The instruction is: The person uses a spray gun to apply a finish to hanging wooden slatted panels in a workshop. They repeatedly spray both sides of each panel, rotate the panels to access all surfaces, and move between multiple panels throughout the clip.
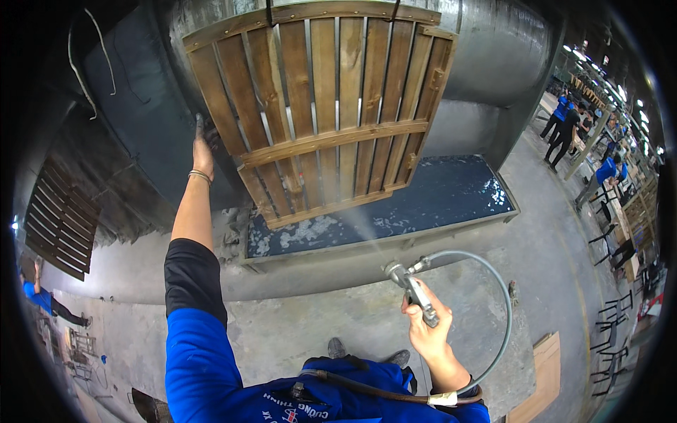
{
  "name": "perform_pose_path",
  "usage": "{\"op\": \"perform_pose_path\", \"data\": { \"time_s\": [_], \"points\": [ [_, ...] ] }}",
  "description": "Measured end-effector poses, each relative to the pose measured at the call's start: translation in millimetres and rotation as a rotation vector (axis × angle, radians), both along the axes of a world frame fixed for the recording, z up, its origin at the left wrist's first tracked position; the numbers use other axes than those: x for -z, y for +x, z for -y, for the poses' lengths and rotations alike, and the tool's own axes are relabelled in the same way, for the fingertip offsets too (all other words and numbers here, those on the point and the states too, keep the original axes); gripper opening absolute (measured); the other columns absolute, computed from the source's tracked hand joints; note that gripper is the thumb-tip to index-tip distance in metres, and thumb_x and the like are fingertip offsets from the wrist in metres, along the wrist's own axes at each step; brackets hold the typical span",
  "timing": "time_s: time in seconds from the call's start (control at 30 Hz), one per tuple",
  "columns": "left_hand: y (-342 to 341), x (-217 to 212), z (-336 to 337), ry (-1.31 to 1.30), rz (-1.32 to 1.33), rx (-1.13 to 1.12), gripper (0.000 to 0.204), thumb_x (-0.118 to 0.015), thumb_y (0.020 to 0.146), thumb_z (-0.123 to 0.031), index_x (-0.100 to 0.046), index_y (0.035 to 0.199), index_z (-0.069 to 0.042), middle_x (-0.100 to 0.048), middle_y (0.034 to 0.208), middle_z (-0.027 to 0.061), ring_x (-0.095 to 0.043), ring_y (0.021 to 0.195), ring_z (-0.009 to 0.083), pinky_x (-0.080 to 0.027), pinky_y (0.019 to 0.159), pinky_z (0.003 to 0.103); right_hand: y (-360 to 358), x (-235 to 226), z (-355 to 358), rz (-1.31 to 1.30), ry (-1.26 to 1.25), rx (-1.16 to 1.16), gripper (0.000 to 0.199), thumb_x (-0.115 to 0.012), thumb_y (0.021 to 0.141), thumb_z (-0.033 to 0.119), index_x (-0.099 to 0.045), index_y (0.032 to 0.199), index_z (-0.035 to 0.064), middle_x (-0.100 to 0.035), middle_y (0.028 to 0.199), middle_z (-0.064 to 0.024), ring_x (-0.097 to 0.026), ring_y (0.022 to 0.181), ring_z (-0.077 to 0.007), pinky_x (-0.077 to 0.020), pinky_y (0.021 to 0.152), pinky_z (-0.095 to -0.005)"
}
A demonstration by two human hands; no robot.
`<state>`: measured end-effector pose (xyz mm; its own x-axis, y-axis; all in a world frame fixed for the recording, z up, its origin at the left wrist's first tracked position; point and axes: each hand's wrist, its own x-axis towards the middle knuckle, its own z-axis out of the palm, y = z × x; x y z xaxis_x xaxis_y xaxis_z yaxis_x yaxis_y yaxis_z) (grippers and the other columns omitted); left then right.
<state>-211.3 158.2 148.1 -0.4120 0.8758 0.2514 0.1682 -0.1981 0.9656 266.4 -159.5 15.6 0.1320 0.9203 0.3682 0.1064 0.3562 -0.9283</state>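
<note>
A slatted wooden panel (323, 77) hangs by dark hooks in front of me, brown and slightly tilted. My right hand (431, 328) grips a metal spray gun (412, 289), with a grey hose (509, 310) looping from it round my right side. Pale mist leaves the nozzle toward the panel's lower part. My left hand (202, 151) is raised beside the panel's left edge, its fingers stretched upward and holding nothing. Whether it touches the panel I cannot tell.
Below the panel lies a long trough (451, 243) of dark liquid with foam patches. Another slatted panel (62, 217) hangs at the left. A flat brown board (539, 381) lies on the floor at right. Several people and chairs stand farther right; another person is far left.
</note>
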Motion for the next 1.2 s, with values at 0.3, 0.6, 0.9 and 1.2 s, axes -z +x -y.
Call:
{"op": "perform_pose_path", "data": {
  "time_s": [0.3,0.6,0.9,1.2],
  "points": [
    [-22,1,-7,-0.017,-0.066,0.108,0.084,-0.027,0.103,-0.069,-0.025,0.163,-0.010,-0.047,0.156,0.0219,-0.033,0.152,0.0351,-0.014,0.126,0.050,-37,18,-15,0.149,-0.331,-0.006,0.050,-0.080,0.093,0.026,-0.067,0.132,-0.0036,-0.078,0.103,-0.0174,-0.070,0.089,-0.0108,-0.0548,0.080,-0.0276],
    [-11,-9,22,-0.015,-0.089,0.104,0.086,-0.024,0.105,-0.068,-0.021,0.164,-0.005,-0.044,0.157,0.0268,-0.029,0.155,0.0361,-0.009,0.128,0.051,-47,-4,-7,0.023,-0.003,-0.167,0.052,-0.080,0.093,0.025,-0.064,0.133,-0.0050,-0.077,0.098,-0.0119,-0.067,0.081,-0.0112,-0.0543,0.075,-0.0276],
    [-2,-19,44,-0.065,-0.155,0.086,0.079,-0.020,0.107,-0.062,-0.018,0.165,-0.008,-0.048,0.155,0.0259,-0.018,0.158,0.0352,-0.002,0.128,0.051,-52,3,-5,0.003,-0.060,-0.230,0.053,-0.079,0.094,0.028,-0.065,0.132,-0.0054,-0.077,0.095,-0.0120,-0.065,0.080,-0.0072,-0.0545,0.073,-0.0266],
    [1,-16,52,-0.026,-0.213,0.098,0.078,-0.019,0.107,-0.061,-0.021,0.165,-0.009,-0.045,0.154,0.0307,-0.019,0.158,0.0380,-0.002,0.128,0.051,-53,69,-16,0.023,-0.291,-0.234,0.046,-0.077,0.096,0.023,-0.066,0.134,-0.0014,-0.070,0.080,-0.0029,-0.062,0.073,-0.0058,-0.0530,0.070,-0.0243]
  ]
}}
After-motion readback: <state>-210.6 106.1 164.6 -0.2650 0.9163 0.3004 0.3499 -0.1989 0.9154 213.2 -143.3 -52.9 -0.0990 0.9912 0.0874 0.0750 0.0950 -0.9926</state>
